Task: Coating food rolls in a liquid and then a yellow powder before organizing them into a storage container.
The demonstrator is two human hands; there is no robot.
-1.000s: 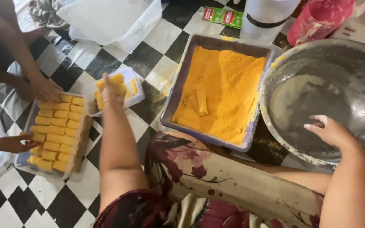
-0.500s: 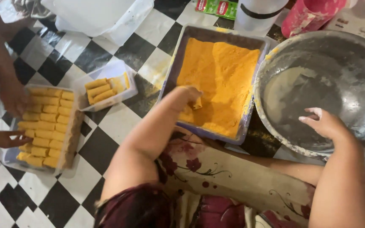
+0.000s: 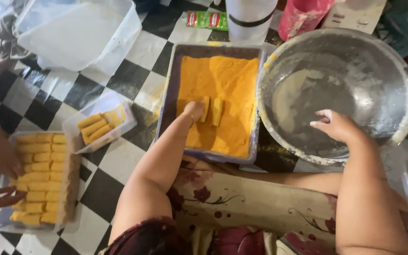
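The biggest thing in front of me is the round metal bowl (image 3: 355, 71) on the right, smeared with pale batter, and my right hand (image 3: 336, 125) hovers over its near rim with wet fingers spread, holding nothing. Just left of it, touching its rim, sits the rectangular tray (image 3: 166, 104) filled with orange crumbs (image 3: 227, 80). At the far left stands a clear plastic tub (image 3: 76, 35). At the near left, another person's hands (image 3: 3, 158) are at a long tray (image 3: 69, 179) packed with rows of coated sticks. Between that and my crumb tray is a small clear tray (image 3: 79, 125) with a few finished sticks (image 3: 95, 127). Two short pieces (image 3: 217, 111) lie side by side in the middle of the crumbs. My left hand (image 3: 193, 111) is down on the crumbs, fingertips against the left one; I cannot tell whether my fingers are closed on it or only pressing. I judge this as the crumbing step. The next move calls for a light, dry touch: roll each piece without squashing it, and keep the wet hand out of the crumbs.
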